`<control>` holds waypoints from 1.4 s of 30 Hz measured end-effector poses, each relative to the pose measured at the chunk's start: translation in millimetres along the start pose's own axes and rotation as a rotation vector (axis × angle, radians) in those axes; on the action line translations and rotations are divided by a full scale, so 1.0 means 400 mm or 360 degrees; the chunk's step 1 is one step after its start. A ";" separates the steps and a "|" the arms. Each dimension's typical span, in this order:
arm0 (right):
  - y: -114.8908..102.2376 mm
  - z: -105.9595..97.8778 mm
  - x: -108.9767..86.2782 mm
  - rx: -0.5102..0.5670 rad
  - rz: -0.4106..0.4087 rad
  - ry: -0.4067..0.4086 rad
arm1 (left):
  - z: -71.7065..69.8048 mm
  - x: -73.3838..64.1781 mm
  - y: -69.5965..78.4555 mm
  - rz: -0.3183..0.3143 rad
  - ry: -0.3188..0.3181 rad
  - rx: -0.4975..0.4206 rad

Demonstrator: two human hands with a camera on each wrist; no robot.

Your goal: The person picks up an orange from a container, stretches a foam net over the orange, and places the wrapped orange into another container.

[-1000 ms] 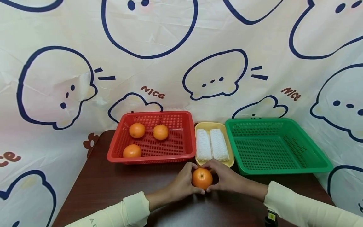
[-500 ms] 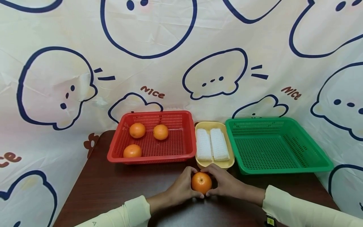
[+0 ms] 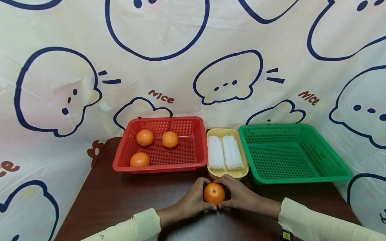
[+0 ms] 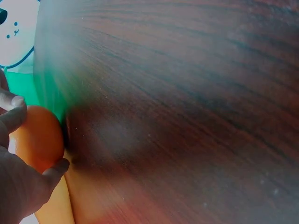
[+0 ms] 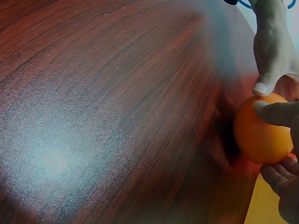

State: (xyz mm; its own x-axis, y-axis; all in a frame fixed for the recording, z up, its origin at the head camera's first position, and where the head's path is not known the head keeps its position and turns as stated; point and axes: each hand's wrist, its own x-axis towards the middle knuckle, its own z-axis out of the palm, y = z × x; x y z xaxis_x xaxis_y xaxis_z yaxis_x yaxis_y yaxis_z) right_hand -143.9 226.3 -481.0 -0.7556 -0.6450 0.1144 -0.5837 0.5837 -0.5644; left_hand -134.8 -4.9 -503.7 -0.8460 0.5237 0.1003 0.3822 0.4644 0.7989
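Observation:
An orange is between my two hands, over the table just in front of the yellow tray. My left hand curves round its left side, with the thumb toward me and a fingertip at the far side. On the right side my right hand grips it the same way. The orange's stem end faces up in the head view. Both wrist views show the orange pinched by thumbs and fingers. In the right wrist view, the orange appears close to the tabletop; whether it touches is unclear.
Behind on the left is a red basket with three oranges inside. The yellow tray holds two stacks of white foam net sleeves. A green basket stands right. A patterned curtain hangs behind the dark table.
Both hands, still holding the orange, have drawn it slightly toward me, a little farther from the yellow tray. Over the last half second they have barely moved.

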 end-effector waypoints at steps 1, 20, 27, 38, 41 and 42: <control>0.000 -0.001 0.001 -0.0006 0.0006 0.0009 | -0.002 0.002 0.000 0.0005 -0.0001 0.0008; -0.052 -0.126 0.127 -0.0280 0.0216 -0.0163 | 0.002 -0.002 -0.001 0.0053 -0.0014 0.0004; 0.002 -0.180 0.240 -0.0425 0.0603 -0.0047 | 0.003 0.001 0.002 0.0031 -0.0010 0.0006; 0.090 -0.157 0.349 -0.0295 0.0979 -0.0117 | 0.002 0.001 -0.002 0.0034 -0.0040 -0.0012; 0.085 -0.152 0.358 -0.0188 0.1041 -0.0038 | 0.001 0.001 -0.002 0.0037 -0.0026 -0.0014; 0.084 -0.150 0.362 -0.0147 0.1060 -0.0005 | 0.000 0.000 -0.002 0.0034 -0.0019 -0.0012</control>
State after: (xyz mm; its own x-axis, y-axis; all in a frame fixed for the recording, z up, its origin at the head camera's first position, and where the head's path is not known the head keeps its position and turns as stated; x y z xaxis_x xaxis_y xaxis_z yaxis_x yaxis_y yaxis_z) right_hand -290.6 182.3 -434.2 -0.9623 -0.1342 -0.2366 -0.0166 0.8971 -0.4415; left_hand -135.1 -5.0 -504.3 -0.8331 0.5420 0.1106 0.3976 0.4477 0.8009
